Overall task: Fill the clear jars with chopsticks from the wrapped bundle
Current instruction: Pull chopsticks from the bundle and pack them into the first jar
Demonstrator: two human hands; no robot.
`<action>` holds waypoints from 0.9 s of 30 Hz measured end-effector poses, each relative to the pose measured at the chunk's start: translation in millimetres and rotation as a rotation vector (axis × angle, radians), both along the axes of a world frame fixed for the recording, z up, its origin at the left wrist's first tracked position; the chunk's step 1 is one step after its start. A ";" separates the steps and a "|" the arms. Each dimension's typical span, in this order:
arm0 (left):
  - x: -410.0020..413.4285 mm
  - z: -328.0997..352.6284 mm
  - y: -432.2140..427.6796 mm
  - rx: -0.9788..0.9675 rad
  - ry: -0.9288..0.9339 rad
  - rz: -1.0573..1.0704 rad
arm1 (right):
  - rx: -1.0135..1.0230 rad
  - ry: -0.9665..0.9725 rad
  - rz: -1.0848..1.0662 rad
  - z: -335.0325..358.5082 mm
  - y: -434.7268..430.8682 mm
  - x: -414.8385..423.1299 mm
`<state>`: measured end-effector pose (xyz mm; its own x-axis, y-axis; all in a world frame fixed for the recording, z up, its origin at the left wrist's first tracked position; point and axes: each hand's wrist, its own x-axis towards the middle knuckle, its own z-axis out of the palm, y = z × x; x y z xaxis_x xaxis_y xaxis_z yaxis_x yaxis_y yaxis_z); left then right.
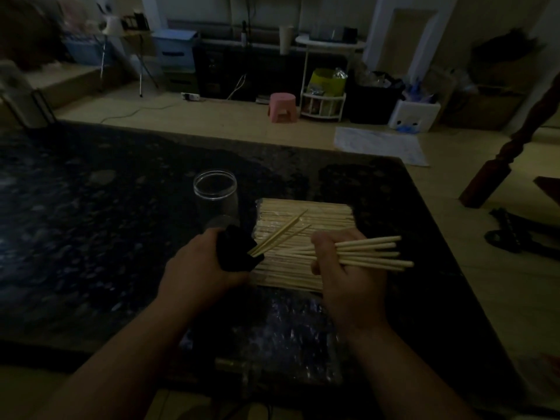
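Note:
A wrapped bundle of pale chopsticks (306, 212) lies flat on the dark stone table (91, 207). Just left of it stands a clear jar (215, 186), upright, with nothing in it. My left hand (200, 268) grips a dark object (235, 253) at the bundle's left edge. Two chopsticks (280, 231) slant up and to the right out of this object; it is too dark to tell what it is. Over the bundle's near right corner, my right hand (348, 268) is closed on several chopsticks (375, 253), whose ends point right.
Crinkled clear plastic (288, 338) lies on the table in front of me. The table's right edge runs close past my right hand, with a wooden furniture leg (497, 174) and a dark strap (512, 234) on the floor beyond. A pink stool (281, 106) and shelves stand far back.

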<state>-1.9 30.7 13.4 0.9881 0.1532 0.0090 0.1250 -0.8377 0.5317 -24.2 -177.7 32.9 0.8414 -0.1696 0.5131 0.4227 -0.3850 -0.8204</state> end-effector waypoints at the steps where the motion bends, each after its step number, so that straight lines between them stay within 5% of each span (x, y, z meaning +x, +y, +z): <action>1: 0.4 0.2 -0.1 -0.004 -0.002 0.004 | 0.082 0.048 0.008 0.3 1.8 0.8; 5: -0.7 0.4 -2.4 -0.018 0.005 -0.020 | 0.336 0.244 0.078 -0.9 9.2 3.0; 14: -4.0 2.7 -7.5 -0.043 -0.051 -0.113 | 0.296 0.450 0.157 -7.4 15.0 11.5; 19: -3.2 2.4 -5.2 -0.035 -0.059 -0.112 | 0.567 0.458 0.120 -7.7 12.6 16.2; 27: -1.8 0.6 -2.7 -0.025 -0.051 -0.113 | 0.380 0.507 -0.012 -16.1 4.9 18.8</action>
